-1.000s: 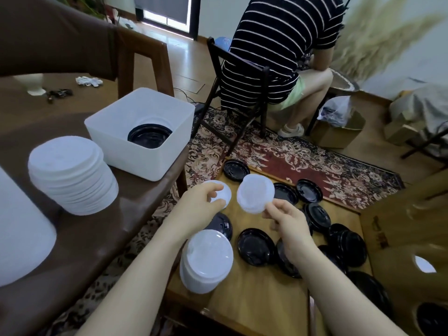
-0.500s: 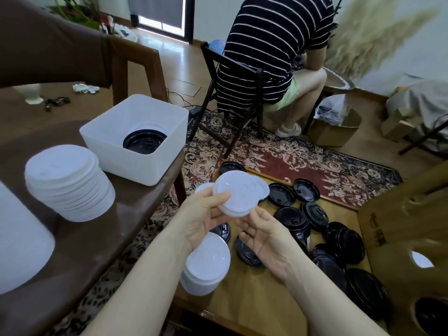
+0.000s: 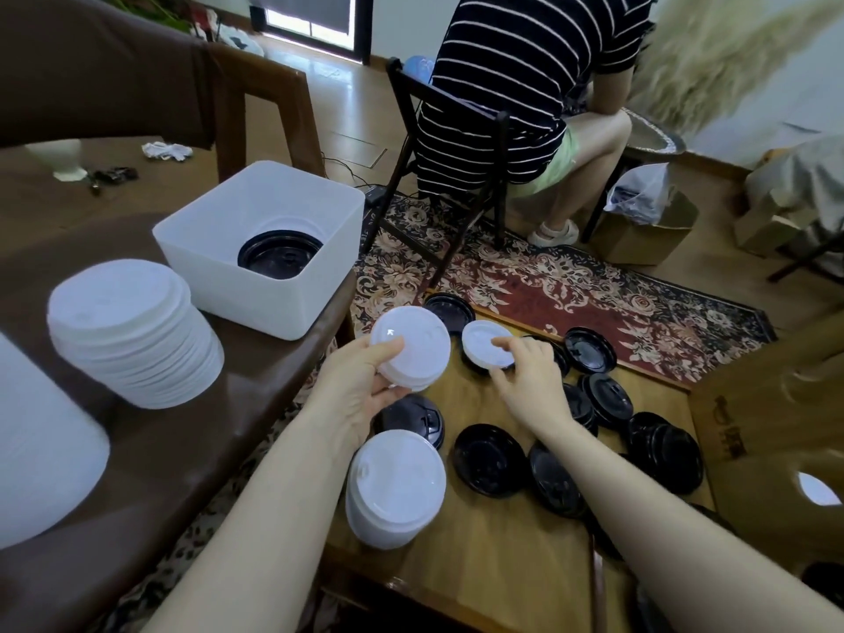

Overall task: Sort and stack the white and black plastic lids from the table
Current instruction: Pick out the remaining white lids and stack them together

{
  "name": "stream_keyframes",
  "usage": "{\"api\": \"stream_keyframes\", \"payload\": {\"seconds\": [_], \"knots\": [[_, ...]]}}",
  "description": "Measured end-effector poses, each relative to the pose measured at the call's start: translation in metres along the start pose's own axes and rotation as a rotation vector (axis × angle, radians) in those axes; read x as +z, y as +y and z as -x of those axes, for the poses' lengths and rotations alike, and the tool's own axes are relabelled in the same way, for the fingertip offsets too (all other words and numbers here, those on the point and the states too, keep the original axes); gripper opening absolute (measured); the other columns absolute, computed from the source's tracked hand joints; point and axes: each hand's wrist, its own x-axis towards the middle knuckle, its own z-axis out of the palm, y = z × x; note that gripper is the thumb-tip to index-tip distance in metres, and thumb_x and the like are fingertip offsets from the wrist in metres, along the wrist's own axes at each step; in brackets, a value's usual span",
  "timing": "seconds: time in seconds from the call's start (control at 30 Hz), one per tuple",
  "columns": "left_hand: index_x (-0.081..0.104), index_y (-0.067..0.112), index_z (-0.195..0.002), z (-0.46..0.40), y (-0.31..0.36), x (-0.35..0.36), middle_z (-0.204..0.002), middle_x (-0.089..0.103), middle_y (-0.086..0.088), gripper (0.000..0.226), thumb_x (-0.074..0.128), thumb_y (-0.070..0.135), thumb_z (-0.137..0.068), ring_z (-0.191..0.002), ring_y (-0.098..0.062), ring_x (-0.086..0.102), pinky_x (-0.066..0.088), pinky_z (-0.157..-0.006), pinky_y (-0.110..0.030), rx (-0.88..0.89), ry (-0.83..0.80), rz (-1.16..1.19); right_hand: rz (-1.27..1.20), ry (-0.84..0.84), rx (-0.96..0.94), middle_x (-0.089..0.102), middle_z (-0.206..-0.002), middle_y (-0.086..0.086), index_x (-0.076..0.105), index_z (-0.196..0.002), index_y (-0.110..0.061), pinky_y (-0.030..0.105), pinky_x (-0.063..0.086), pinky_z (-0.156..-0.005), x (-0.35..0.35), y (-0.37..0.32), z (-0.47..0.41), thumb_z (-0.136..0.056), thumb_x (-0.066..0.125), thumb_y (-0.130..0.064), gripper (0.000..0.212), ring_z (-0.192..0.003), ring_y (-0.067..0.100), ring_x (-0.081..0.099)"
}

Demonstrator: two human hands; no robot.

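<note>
We're gripping a small stack of thin white round plastic lids (image 3: 409, 348) in our left hand (image 3: 361, 395), thumb clamped on top, while our right hand (image 3: 525, 376) fingertips are pinching another loose white plastic lid (image 3: 486, 344) off the low wooden table (image 3: 502, 564) by its rim, since they're looking light, flimsy and kinda slippery.

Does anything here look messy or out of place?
Mostly the black lids: they lie scattered and overlapping on the low wooden table, some tilted against each other. The white lids are already stacked tidily. Nothing looks spilled or broken.
</note>
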Motion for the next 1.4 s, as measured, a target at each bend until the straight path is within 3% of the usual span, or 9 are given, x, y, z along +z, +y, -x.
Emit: {"api": "stream_keyframes", "payload": {"seconds": [0.17,0.4,0.5,0.67,0.8,1.07,1.17,1.3,1.4], "knots": [[0.056,0.005,-0.133,-0.001,0.001,-0.001,-0.121,0.061,-0.015,0.037,0.058,0.004,-0.096,-0.105,-0.030,0.061,0.053,-0.075,-0.033,-0.020,0.018,0.010,0.339,-0.092,-0.053,0.056,-0.128,0.001,0.060,-0.127,-0.021,0.038,0.026,-0.100,0.016,0.008,-0.018,-0.097,0.054,-0.028,0.031,-0.131,0.025,0.037],[0.055,0.006,-0.134,-0.003,0.004,-0.004,-0.123,0.060,-0.015,0.037,0.056,0.003,-0.097,-0.091,-0.024,0.064,0.059,-0.062,-0.030,-0.013,-0.037,0.026,0.164,0.121,-0.061,0.068,-0.094,-0.002,0.071,-0.093,-0.019,0.037,0.034,-0.082,0.010,0.010,0.003,-0.094,0.061,-0.019,0.010,-0.100,0.025,0.051],[0.057,0.005,-0.132,-0.002,0.002,-0.003,-0.121,0.062,-0.016,0.037,0.058,0.002,-0.096,-0.091,-0.025,0.065,0.060,-0.062,-0.030,-0.008,-0.033,0.012,-0.284,0.193,0.157,0.067,-0.092,-0.003,0.067,-0.088,-0.022,0.033,0.044,-0.079,-0.009,-0.001,0.016,-0.095,0.060,-0.016,0.011,-0.090,0.016,0.056],[0.063,0.006,-0.121,0.000,-0.003,0.002,-0.115,0.066,-0.015,0.028,0.061,0.002,-0.094,-0.100,-0.030,0.065,0.057,-0.078,-0.036,0.008,-0.034,-0.041,-1.566,0.029,0.621,0.064,-0.085,0.002,0.062,-0.110,-0.008,0.018,0.043,-0.047,-0.052,-0.035,0.041,-0.101,0.050,-0.009,0.015,-0.059,0.008,0.054],[0.067,0.013,-0.104,0.003,-0.009,0.007,-0.101,0.071,-0.010,0.013,0.063,0.006,-0.094,-0.089,-0.025,0.068,0.057,-0.074,-0.034,0.017,-0.062,-0.058,-1.968,-0.167,0.675,0.064,-0.085,0.003,0.062,-0.109,-0.006,0.019,0.054,-0.053,-0.071,-0.058,0.064,-0.100,0.045,-0.008,0.019,-0.064,0.009,0.060],[0.068,0.014,-0.120,0.011,-0.013,0.013,-0.110,0.074,-0.008,0.049,0.076,0.029,-0.074,-0.088,-0.022,0.071,0.062,-0.069,-0.032,0.030,-0.230,-0.093,-1.920,-0.303,0.665,0.072,-0.090,0.011,0.063,-0.109,-0.001,0.027,0.061,-0.061,-0.064,-0.076,0.093,-0.097,0.048,-0.008,0.021,-0.074,0.018,0.072],[0.069,0.016,-0.117,0.009,-0.010,0.010,-0.106,0.074,-0.007,0.035,0.074,0.013,-0.082,-0.085,-0.020,0.071,0.060,-0.061,-0.029,0.034,-0.228,-0.112,-1.620,-0.382,0.599,0.071,-0.091,0.006,0.064,-0.110,-0.008,0.026,0.053,-0.056,-0.069,-0.070,0.095,-0.088,0.057,-0.020,0.026,-0.072,0.016,0.068],[0.069,0.018,-0.116,0.009,-0.008,0.008,-0.112,0.073,-0.008,0.035,0.074,0.008,-0.083,-0.087,-0.022,0.070,0.061,-0.068,-0.034,0.041,-0.268,-0.250,-1.141,-0.166,0.486,0.065,-0.090,0.005,0.066,-0.110,-0.009,0.025,0.037,-0.049,-0.084,-0.058,0.084,-0.088,0.065,-0.031,0.031,-0.061,0.014,0.055],[0.069,0.017,-0.117,0.013,-0.011,0.013,-0.112,0.073,-0.010,0.036,0.075,0.007,-0.082,-0.090,-0.024,0.071,0.061,-0.073,-0.038,0.046,-0.312,-0.306,-1.010,-0.118,0.353,0.063,-0.078,0.001,0.066,-0.108,-0.013,0.019,0.037,-0.045,-0.093,-0.059,0.079,-0.091,0.067,-0.027,0.022,-0.051,0.007,0.052]]}}
